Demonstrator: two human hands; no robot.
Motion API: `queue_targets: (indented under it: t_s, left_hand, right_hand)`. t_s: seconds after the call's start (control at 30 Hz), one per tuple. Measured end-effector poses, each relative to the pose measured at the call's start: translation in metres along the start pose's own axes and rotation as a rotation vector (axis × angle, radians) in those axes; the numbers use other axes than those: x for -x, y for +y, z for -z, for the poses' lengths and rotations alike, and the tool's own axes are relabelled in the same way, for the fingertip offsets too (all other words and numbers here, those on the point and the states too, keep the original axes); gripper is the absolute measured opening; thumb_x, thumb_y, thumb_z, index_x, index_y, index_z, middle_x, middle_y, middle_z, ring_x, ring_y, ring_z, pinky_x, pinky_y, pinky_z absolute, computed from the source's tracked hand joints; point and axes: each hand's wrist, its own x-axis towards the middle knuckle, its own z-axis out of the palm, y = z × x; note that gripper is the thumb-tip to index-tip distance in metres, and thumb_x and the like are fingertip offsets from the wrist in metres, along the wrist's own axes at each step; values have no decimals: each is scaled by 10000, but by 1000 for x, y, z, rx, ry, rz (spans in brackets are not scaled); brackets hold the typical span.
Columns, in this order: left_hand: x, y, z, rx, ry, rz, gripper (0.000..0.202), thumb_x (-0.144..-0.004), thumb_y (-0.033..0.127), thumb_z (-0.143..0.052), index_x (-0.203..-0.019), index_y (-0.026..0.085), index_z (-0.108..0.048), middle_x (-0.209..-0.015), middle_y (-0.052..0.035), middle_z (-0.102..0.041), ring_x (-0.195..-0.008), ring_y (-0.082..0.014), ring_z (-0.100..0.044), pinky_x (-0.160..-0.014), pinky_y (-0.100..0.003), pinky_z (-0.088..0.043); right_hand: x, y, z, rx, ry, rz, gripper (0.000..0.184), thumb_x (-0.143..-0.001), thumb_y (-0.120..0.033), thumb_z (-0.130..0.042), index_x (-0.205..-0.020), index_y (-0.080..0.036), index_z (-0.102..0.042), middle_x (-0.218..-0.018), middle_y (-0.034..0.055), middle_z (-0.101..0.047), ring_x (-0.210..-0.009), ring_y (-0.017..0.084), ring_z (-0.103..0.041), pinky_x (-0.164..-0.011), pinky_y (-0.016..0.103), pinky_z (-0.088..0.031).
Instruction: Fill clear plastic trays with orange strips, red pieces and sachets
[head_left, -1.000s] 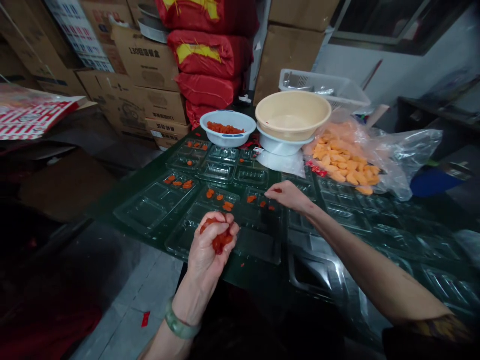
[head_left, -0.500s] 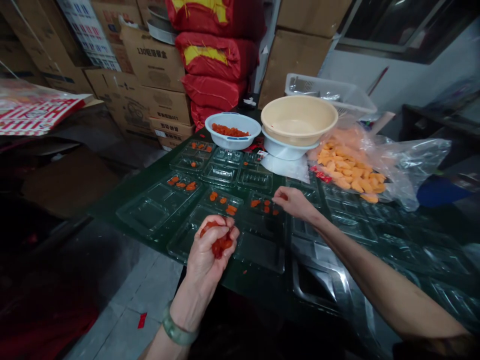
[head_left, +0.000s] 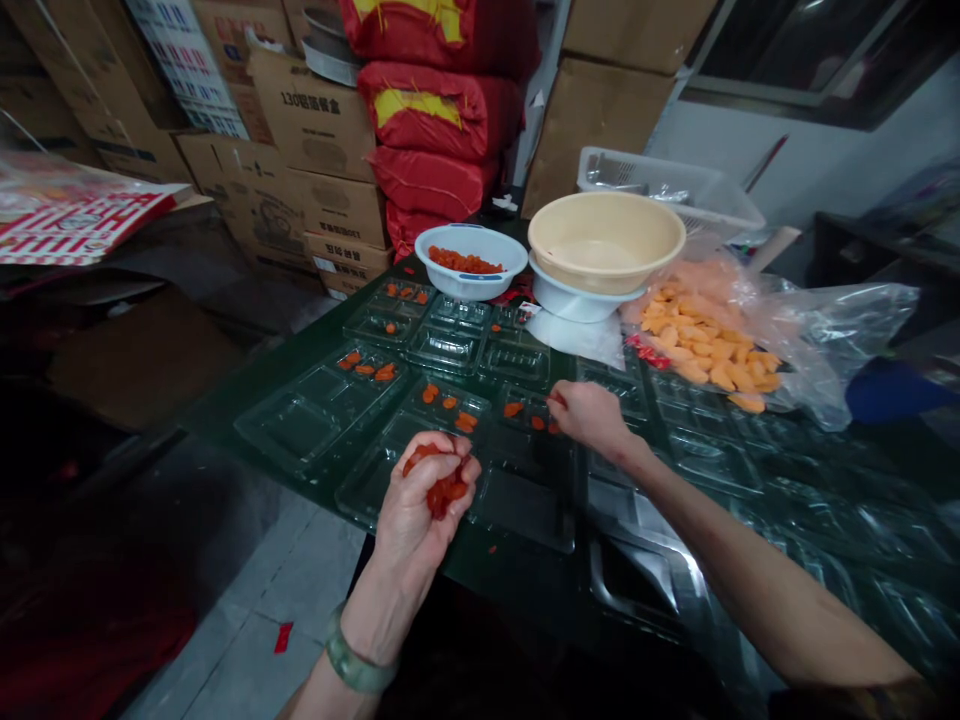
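Note:
My left hand (head_left: 420,500), a green bangle on its wrist, is closed around a clump of small, glossy orange-red pieces (head_left: 445,492), which look like dried fruit. It is held above the front of a clear plastic tray (head_left: 367,490). Over the small upper compartments of a neighbouring clear tray (head_left: 525,495), my right hand (head_left: 592,418) has its fingertips pinched together. Whatever is between them is hidden. Orange-red pieces (head_left: 513,409) lie in that tray beside the fingertips. More such pieces (head_left: 449,403) sit in the upper compartments of the tray to its left.
Behind the trays stand a light-blue basin (head_left: 480,288) of orange-red pieces and a cream basin (head_left: 607,270) stacked on another. At right, a clear bag (head_left: 840,310) spills pale orange slices (head_left: 720,350). More clear trays (head_left: 705,455) cover the right side. Cartons (head_left: 315,120) and red bales (head_left: 442,130) rise behind.
My right hand has shifted slightly right and down, its fingertips now covering part of the tray's upper compartments. My left hand keeps its clump almost in place. The view has tilted slightly.

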Motion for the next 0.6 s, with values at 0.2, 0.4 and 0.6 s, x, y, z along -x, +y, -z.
queue_targets:
  t_s: [0.2,0.4,0.6]
  left_hand:
    - [-2,-2,2,5,-5,5,157,-621,63,-589,-681,167,-487,-772,-14,-516,-561,-72,-482,-384,-129,-264]
    - [-5,2,4,40,17,18,162,-604,62,-597,-674,167,-496,-744,-13,-514,-551,-73,-476,-364,-122,-244]
    - [-12,14,12,34,67,10,156,-601,78,-619,-661,167,-506,-740,-18,-520,-549,-87,-482,-344,-130,-228]
  right_hand:
    - [4,12,8,-221,34,-28,236,-816,-357,-475,-662,-191,-543,-690,71,-593,-660,202,-548,-562,287,-345]
    - [-23,2,20,-1644,-217,-326,257,-852,-363,-393,-678,-189,-465,-490,-52,-320,-409,85,-287,-377,191,-205]
    - [-56,6,24,-1862,-314,-360,176,-794,-83,-345,-751,-128,-510,-584,4,-433,-435,68,-359,-335,152,-226]
